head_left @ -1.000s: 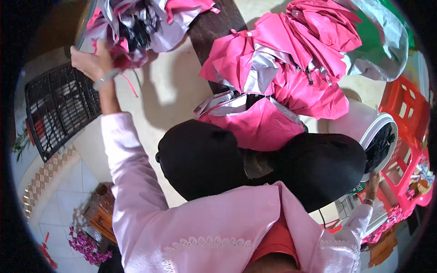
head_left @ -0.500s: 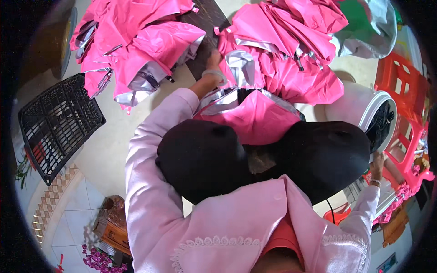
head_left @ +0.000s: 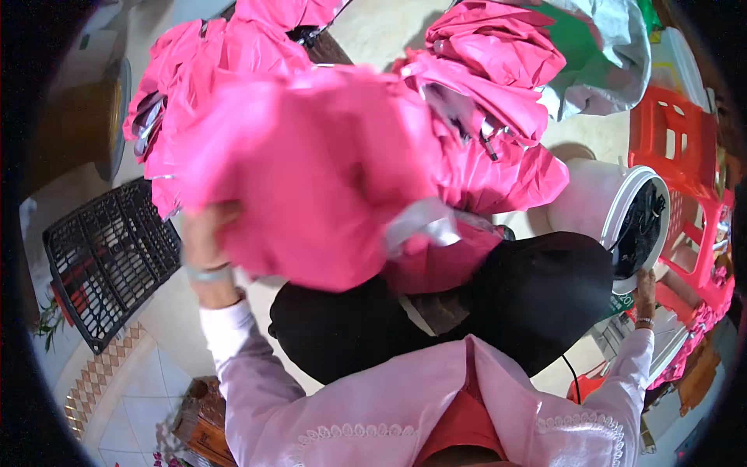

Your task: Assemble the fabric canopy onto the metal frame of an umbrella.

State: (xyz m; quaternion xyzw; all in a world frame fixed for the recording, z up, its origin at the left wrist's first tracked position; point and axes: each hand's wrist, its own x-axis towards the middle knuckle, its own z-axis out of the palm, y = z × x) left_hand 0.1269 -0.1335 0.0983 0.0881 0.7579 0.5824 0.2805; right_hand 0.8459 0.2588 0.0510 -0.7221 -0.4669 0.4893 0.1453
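From my end, the big change is in the middle of the frame: a bright pink, silver-lined fabric bundle [head_left: 311, 179], which looks like a loosely furled umbrella canopy, now sweeps across it, badly blurred. Half a second ago the left hand [head_left: 208, 237] was at upper centre, among the pink cloth; now I have it left of centre, at the bundle's lower left edge. Its fingers are against the fabric, but the blur keeps me from telling how far they are closed.

I read this as one piece being shifted, not yet settled, between the crumpled pink heap [head_left: 187, 62] at upper left and the folded pink heap [head_left: 498, 47] at upper right. The right hand [head_left: 645, 289] has stayed at lower right, by the rim of the white plastic bucket [head_left: 576, 202]; I cannot make out whether it grips that rim or merely rests there.
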